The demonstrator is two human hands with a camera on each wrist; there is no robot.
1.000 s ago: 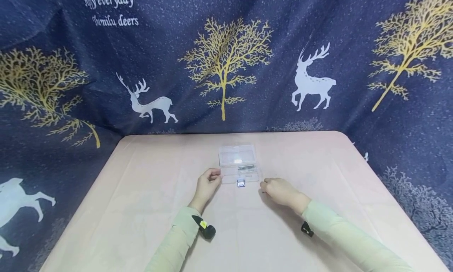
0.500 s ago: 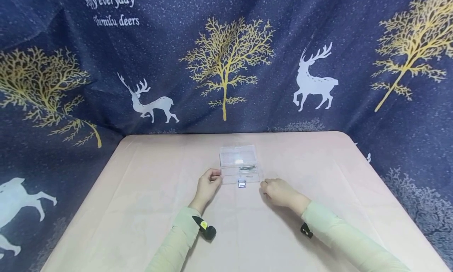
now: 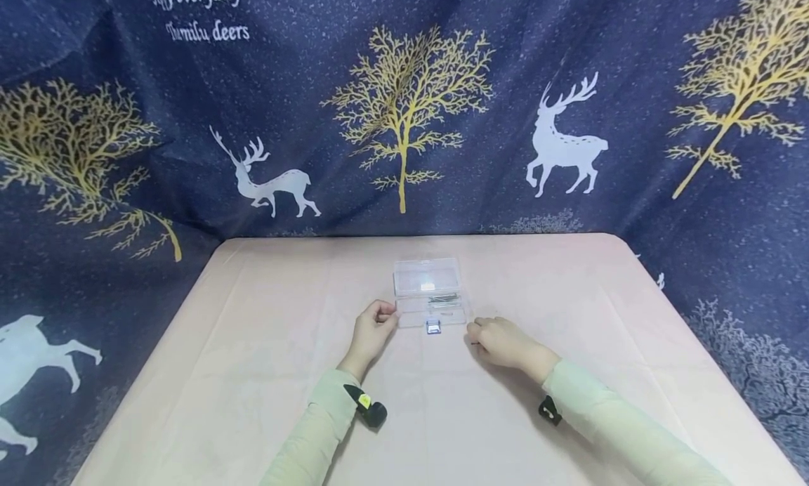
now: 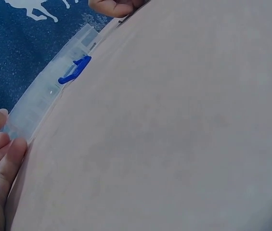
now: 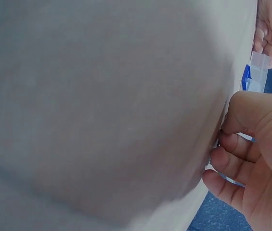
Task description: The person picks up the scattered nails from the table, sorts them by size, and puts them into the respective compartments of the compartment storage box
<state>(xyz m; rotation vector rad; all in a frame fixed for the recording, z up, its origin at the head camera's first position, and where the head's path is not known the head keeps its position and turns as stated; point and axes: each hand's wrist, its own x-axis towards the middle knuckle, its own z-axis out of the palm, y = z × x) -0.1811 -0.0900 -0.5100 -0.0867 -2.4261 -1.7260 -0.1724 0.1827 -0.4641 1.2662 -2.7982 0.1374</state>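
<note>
A clear plastic box [image 3: 413, 312] with a blue latch [image 3: 432, 326] lies on the table, its lid [image 3: 426, 277] swung up at the back. Thin metal pieces [image 3: 444, 299] lie in its back right compartment. My left hand [image 3: 369, 331] grips the left end of the box; in the left wrist view the thumb and fingers [image 4: 11, 161] hold that end. Just off the box's right front corner, my right hand [image 3: 502, 342] is low at the table with curled fingers. A small dark piece [image 4: 121, 20] shows at its fingertips, mostly hidden, its kind unclear.
A pale pink cloth covers the table [image 3: 417, 416]. Behind it hangs a dark blue curtain [image 3: 468, 191] with deer and trees. Black wrist cameras [image 3: 373, 412] are strapped to both sleeves.
The view shifts slightly. Both hands stay at nearly the same places by the box; the right fingers move only a little at the table. The box stays open.
</note>
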